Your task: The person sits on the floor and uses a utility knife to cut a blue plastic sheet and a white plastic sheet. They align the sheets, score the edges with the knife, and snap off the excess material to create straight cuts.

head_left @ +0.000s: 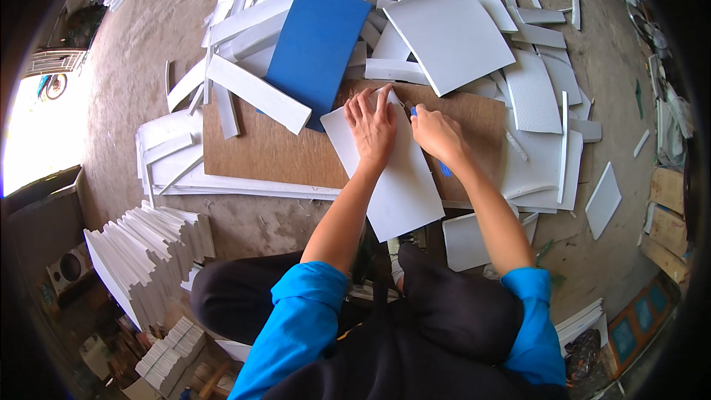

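A white foam board (404, 189) lies slantwise over a brown wooden board (274, 137), its near end overhanging the edge toward my knees. My left hand (372, 124) rests flat on the upper part of the white board, fingers stretched out and slightly apart. My right hand (438, 133) is closed round a blue-handled knife (445, 169), whose handle shows below the palm. The knife's front end points at the white board's right edge, near its far corner. Whether the blade touches the board cannot be made out.
Beyond the board lies a heap of white foam offcuts (259, 33), with a blue sheet (318, 44) and a large white sheet (450, 37) on top. Stacked white pieces (148, 252) stand at the left. A cut piece (603, 200) lies on the floor at the right.
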{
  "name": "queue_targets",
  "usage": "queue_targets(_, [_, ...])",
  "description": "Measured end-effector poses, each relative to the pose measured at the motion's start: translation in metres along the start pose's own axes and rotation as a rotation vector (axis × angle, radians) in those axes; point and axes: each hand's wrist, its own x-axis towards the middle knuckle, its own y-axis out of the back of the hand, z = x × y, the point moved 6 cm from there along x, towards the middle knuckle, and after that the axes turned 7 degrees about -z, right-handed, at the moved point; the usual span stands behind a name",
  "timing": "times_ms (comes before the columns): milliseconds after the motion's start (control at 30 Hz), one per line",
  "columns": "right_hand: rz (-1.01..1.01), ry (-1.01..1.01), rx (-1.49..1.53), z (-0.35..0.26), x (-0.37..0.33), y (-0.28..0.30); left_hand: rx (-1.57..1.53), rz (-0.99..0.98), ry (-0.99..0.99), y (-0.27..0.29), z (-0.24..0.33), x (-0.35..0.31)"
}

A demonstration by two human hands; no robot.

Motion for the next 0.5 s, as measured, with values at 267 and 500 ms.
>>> queue_targets(267, [-0.084,-0.024,0.076,0.0010,0.0001,-0.0049,0.009,0.008,0.006,-0.0012,-0.0011,-0.0002])
queue_targets(500, [-0.123,-0.056,0.092,0.0027,0.0012,-0.0072,0.000,0.007,0.008,-0.0013,-0.0010,-0.0001])
